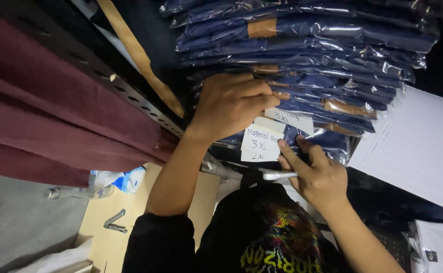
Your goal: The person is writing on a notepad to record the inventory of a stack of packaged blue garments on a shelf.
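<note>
My left hand is curled, knuckles up, its fingertips pushed in between the glossy plastic bags of a stack of folded navy garments; I cannot tell whether the fingers pinch one bag or only press into the pile. The bags are crinkled and shiny, each showing a tan rectangular patch near its edge, and the stack sits on a shelf at my chest. My right hand is just below it, forefinger stretched up to touch a small white paper label with handwriting, while the remaining fingers close around a thin white pen lying across the palm. A second white label lies just above the first, tucked against the bags under my left hand. To the left, dull maroon cloth hangs in soft folds beside a perforated metal rail and a flat tan strap. A ruled white sheet lies to the right of the stack. Low at left a clear plastic bottle rests on the floor.
</note>
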